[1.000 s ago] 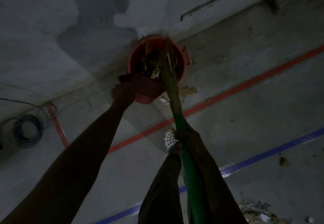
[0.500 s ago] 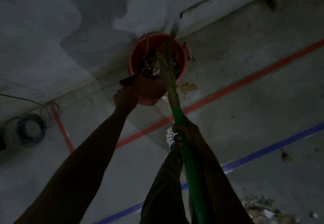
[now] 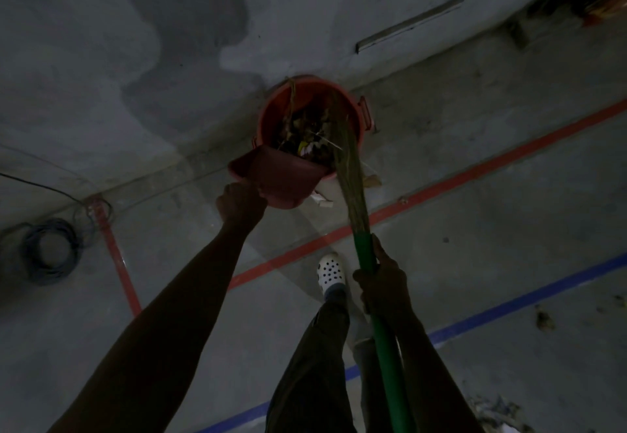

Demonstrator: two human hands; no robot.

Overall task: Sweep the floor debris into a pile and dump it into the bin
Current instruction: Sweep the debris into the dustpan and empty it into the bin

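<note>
Dim lighting, detail limited. The red bin [image 3: 264, 120] stands on the concrete floor [image 3: 509, 229] against the far wall, open-topped, with debris [image 3: 307, 134] of dry leaves and scraps visible inside, well up toward the rim. The left hand [image 3: 239, 203] holds a red dustpan [image 3: 281, 178] by its handle, fingers curled tightly round it; the pan is tipped with its open lip over the bin's near rim, evidently so the load slides in and does not fall short. The right hand [image 3: 383, 283] grips the broom [image 3: 356, 202] high on its green handle [image 3: 383, 347], fingers wrapped round the shaft and thumb raised along it; the bristles [image 3: 344, 147] reach across the pan's right edge into the bin mouth, a placement judged to scrape or guide the last material off the pan. Whether the pan is fully emptied cannot be told. Loose scraps [image 3: 371, 180] lie on the floor just beside the bin on the right, with a pale piece [image 3: 322, 200] under the pan, so some spillage needs collecting. A further unswept heap [image 3: 492, 412] sits near, at lower right, beyond the blue floor line [image 3: 509, 303]. Judgement: dumping step in hand, task only partly complete. A coiled cable [image 3: 47, 252] lies at left, well apart
</note>
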